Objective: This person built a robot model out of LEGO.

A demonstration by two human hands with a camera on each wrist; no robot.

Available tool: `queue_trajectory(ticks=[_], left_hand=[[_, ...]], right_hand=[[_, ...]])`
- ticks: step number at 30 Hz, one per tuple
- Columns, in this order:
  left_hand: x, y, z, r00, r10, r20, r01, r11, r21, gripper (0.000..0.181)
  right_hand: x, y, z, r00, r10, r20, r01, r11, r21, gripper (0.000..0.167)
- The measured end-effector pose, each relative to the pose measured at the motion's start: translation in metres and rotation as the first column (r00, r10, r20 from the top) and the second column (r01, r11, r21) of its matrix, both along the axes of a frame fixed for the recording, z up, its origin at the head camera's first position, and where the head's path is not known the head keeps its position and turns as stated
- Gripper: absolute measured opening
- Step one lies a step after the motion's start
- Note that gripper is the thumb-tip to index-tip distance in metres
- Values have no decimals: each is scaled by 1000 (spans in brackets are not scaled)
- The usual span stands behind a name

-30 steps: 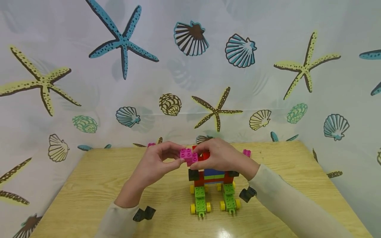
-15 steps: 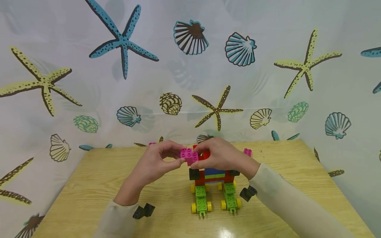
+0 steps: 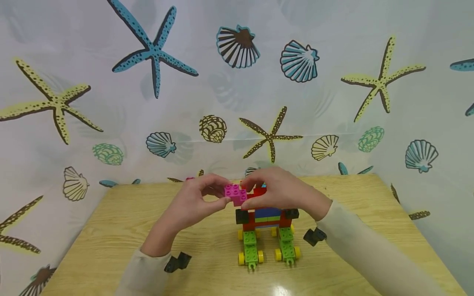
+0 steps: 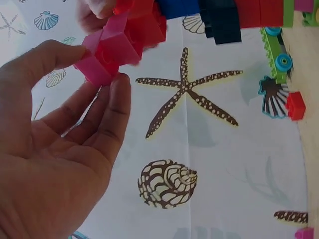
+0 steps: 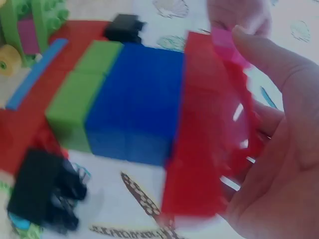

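Between thumb and fingertips my left hand (image 3: 196, 201) pinches a pair of joined pink toy building bricks (image 3: 232, 192), one stepped below the other. My right hand (image 3: 281, 189) is just right of them, its thumb and fingers apart around their right end. In the right wrist view the right thumb (image 5: 279, 57) lies near the pink, blurred. Behind the hands stands a brick model with red bricks (image 5: 199, 124), blue bricks (image 3: 267, 212) and black side bricks (image 3: 242, 216). Whether the pink pair joins the model's red part, I cannot tell.
The model stands on two green wheeled bases (image 3: 251, 250) with yellow wheels on a wooden table (image 3: 129, 230). A loose pink brick (image 3: 190, 178) lies at the back edge. A curtain (image 3: 237, 94) printed with starfish and shells hangs behind.
My right hand has shifted slightly right, drawing back from the pink bricks' right end. The left hand and the pink bricks stay almost in place.
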State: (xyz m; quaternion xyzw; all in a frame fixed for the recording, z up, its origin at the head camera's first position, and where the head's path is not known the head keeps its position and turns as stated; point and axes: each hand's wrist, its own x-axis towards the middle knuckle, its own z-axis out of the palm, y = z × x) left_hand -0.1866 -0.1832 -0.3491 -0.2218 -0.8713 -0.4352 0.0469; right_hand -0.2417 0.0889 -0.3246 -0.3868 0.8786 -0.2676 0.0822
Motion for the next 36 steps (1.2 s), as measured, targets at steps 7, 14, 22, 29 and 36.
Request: queue_trajectory(ticks=[7, 14, 22, 29, 36], left_hand=[[-1, 9, 3, 998, -22, -63, 16, 995, -95, 52], [-3, 21, 3, 999, -16, -45, 11, 994, -109, 43], [-2, 27, 4, 1000, 16, -3, -16, 992, -126, 40], [-1, 31, 7, 1000, 8, -10, -9, 990, -144, 41], [-1, 35, 13, 1000, -11, -2, 11, 979, -201, 42]], right_hand=[[-3, 26, 1, 999, -52, 5, 52, 998, -24, 51], [-3, 41, -15, 999, -42, 29, 45, 995, -89, 43], [-2, 50, -27, 994, -80, 79, 90, 987, -135, 37], [1, 51, -31, 986, -116, 122, 134, 979, -151, 41], [4, 60, -35, 964, -114, 241, 169, 961, -221, 42]])
